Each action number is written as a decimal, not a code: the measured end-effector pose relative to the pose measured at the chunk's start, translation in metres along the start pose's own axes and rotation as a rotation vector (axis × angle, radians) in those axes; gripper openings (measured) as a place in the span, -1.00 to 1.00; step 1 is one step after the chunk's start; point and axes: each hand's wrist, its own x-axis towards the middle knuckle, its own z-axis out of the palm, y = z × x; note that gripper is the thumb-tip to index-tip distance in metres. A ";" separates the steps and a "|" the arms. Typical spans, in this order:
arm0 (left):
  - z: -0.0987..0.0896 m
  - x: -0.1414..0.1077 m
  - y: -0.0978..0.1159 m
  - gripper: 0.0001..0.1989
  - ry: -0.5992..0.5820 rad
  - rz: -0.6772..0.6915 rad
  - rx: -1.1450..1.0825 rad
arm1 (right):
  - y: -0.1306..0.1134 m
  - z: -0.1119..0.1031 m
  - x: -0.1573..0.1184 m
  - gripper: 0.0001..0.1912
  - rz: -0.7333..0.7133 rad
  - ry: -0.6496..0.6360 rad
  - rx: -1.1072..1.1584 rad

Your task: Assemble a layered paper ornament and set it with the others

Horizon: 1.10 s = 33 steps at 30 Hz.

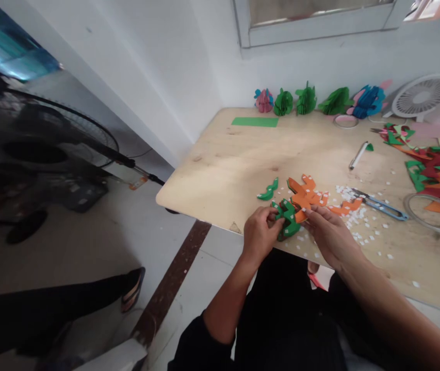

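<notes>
Left hand: ours grasps zigzag green paper cutouts (290, 222) with small white squares on them, at the near edge of the pale wooden tabletop (220, 165).
Right hand: our fingertips (309, 212) meet the bright orange paper cutouts (305, 198); whether they grip, we cannot tell.
Round translucent tape roll (432, 225): we see an orange paper scrap (436, 207) within its ring.

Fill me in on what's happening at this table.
Someone's left grip holds green cutouts at the near edge of the table, while the right grip pinches at an orange cutout beside them. Loose white squares lie scattered close by, near a blue-handled tool, and folded paper shapes line up along the wall.
</notes>
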 end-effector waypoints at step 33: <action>-0.003 -0.013 0.011 -0.83 0.142 0.270 -0.081 | -0.010 0.013 -0.035 -0.84 -0.143 -0.061 -0.103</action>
